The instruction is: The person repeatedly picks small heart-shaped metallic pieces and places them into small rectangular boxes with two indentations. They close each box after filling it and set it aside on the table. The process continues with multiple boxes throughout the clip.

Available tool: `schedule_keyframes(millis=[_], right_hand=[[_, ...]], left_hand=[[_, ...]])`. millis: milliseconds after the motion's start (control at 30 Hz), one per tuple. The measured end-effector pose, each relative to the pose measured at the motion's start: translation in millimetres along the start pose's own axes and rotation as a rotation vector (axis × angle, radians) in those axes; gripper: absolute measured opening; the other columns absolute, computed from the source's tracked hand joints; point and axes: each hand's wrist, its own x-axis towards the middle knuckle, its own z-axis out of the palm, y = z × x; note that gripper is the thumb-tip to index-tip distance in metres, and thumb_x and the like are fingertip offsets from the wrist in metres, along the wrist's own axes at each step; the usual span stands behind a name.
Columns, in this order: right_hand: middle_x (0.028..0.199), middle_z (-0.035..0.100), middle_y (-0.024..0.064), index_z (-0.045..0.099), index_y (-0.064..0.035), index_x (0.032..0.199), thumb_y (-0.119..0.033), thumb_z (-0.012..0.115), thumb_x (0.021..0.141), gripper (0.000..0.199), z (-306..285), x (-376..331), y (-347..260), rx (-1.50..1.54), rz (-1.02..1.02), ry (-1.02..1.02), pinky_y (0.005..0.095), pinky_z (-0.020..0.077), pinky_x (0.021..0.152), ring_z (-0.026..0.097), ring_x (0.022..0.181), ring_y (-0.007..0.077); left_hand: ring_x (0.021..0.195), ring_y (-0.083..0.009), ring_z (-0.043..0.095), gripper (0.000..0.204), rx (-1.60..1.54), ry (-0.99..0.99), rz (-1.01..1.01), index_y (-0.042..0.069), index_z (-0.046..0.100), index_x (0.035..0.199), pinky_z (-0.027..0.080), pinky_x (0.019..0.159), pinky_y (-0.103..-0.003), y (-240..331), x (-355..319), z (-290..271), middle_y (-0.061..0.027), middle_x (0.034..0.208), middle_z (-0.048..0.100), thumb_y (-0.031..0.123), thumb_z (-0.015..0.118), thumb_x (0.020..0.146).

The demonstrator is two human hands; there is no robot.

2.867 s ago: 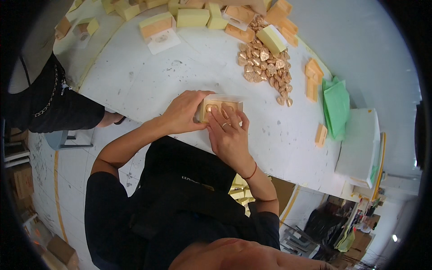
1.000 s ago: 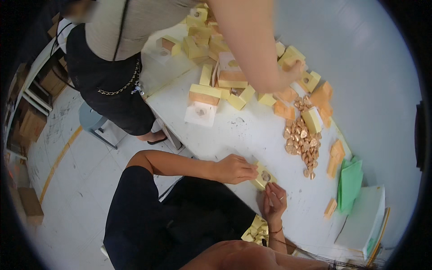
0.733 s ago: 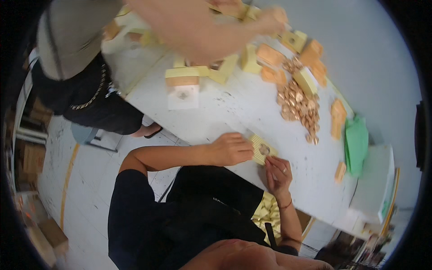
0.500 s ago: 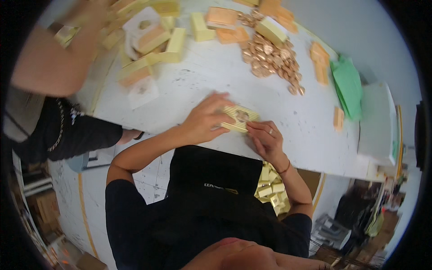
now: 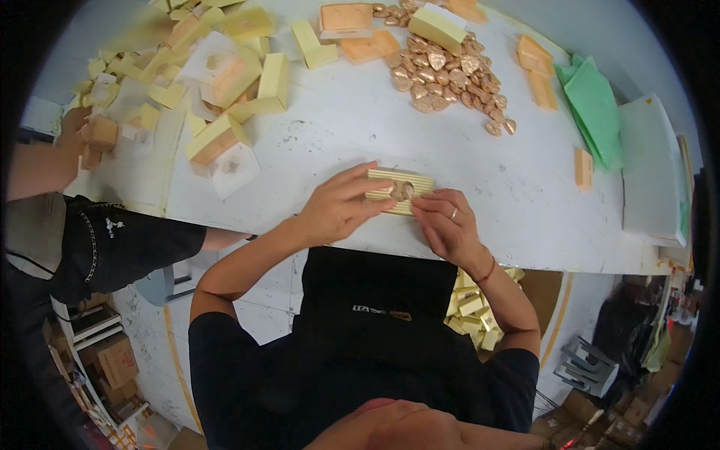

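A small pale-yellow striped box (image 5: 422,182) lies near the front of the white table (image 5: 315,142). In its top is a cut-out window with something shiny and brownish showing inside; its exact shape is too small to tell. My left hand (image 5: 339,204) grips the box's left end, fingers over the top. My right hand (image 5: 454,225), with a ring on it, has thumb and fingertips pinched together at the right end, beside the window. Beyond both hands is a pile of gold foil-wrapped heart-shaped pieces (image 5: 437,81).
Open yellow boxes (image 5: 274,82) and orange inserts (image 5: 345,19) crowd the far left. A green sheet (image 5: 591,112) and a white box (image 5: 652,169) stand at right. Below the table is a bin of yellow boxes (image 5: 471,306). At left, a co-worker's hand (image 5: 73,127) holds an orange-brown piece.
The view has shifted a little. The striped box now lies more level, with my hands still at its two ends. The co-worker's arm has moved back from the yellow boxes toward the left.
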Motion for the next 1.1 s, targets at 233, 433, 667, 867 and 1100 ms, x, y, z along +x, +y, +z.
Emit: schedule_keyframes(millis=[233, 433, 667, 867, 1100], right_hand=[[0.122, 0.068, 0.0068, 0.069, -0.0067, 0.091, -0.001, 0.075, 0.078, 0.015, 4, -6, -3, -0.001, 0.068, -0.009, 0.0477, 0.0484, 0.101, 0.061, 0.114, 0.0284], [0.131, 0.064, 0.0061, 0.067, -0.0065, 0.095, -0.009, 0.077, 0.081, 0.017, 3, 6, -3, -0.034, 0.030, -0.140, 0.0536, 0.0361, 0.115, 0.052, 0.133, 0.0308], [0.146, 0.050, 0.0130, 0.058, -0.0094, 0.131, -0.021, 0.079, 0.080, 0.057, 5, 9, -12, -0.033, 0.156, -0.138, 0.0530, 0.0345, 0.113, 0.046, 0.133, 0.0346], [0.142, 0.049, 0.0163, 0.056, -0.0158, 0.139, -0.017, 0.079, 0.079, 0.064, 0, 8, -20, -0.142, 0.258, -0.115, 0.0475, 0.0388, 0.104, 0.049, 0.123, 0.0365], [0.134, 0.057, 0.0112, 0.071, -0.0151, 0.122, -0.012, 0.084, 0.068, 0.055, -159, -82, -67, -0.267, 0.729, -0.276, 0.0458, 0.0373, 0.109, 0.047, 0.128, 0.0357]], left_hand=[[0.130, -0.0302, 0.054, 0.010, 0.074, 0.040, -0.021, 0.012, 0.074, 0.094, 0.052, 0.101, -0.042, -2, -11, 5, -0.0009, 0.132, 0.064, 0.013, 0.074, 0.084], [0.135, -0.0342, 0.050, 0.020, 0.131, -0.080, -0.042, 0.011, 0.074, 0.100, 0.041, 0.108, -0.044, 14, 0, -13, -0.0078, 0.138, 0.061, 0.010, 0.078, 0.081], [0.125, -0.0309, 0.057, 0.019, -0.018, 0.064, -0.131, 0.009, 0.072, 0.103, 0.044, 0.104, -0.043, -17, -3, -15, -0.0106, 0.128, 0.066, 0.010, 0.074, 0.084], [0.104, -0.0322, 0.061, 0.055, 0.904, 0.452, -0.530, 0.003, 0.056, 0.121, 0.040, 0.097, -0.045, -97, 25, -107, -0.0148, 0.109, 0.068, 0.035, 0.078, 0.082], [0.108, -0.0299, 0.057, 0.053, 0.689, 0.353, -0.666, 0.006, 0.054, 0.123, 0.034, 0.103, -0.046, -85, 21, -106, -0.0134, 0.107, 0.064, 0.027, 0.075, 0.080]])
